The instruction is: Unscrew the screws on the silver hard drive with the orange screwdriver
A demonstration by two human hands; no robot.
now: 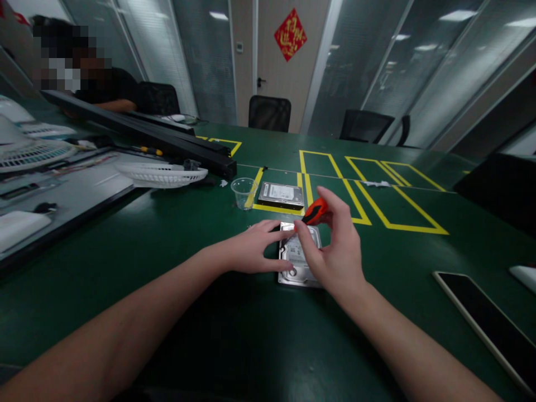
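Observation:
A silver hard drive with a label lies flat on the green table in front of me. My left hand rests at its left side, fingers spread, with the index finger and thumb reaching over its top. In my right hand is a red and black screwdriver, pinched by the handle and slanted down toward the upper part of the drive. The screwdriver's tip is hard to make out near my left fingertips. Behind sits a second hard drive, inside a yellow tape outline.
A clear plastic cup stands left of the second drive. Farther left are a white fan grille and long black bars. A phone lies at the right. Across the table, a person sits at the far left.

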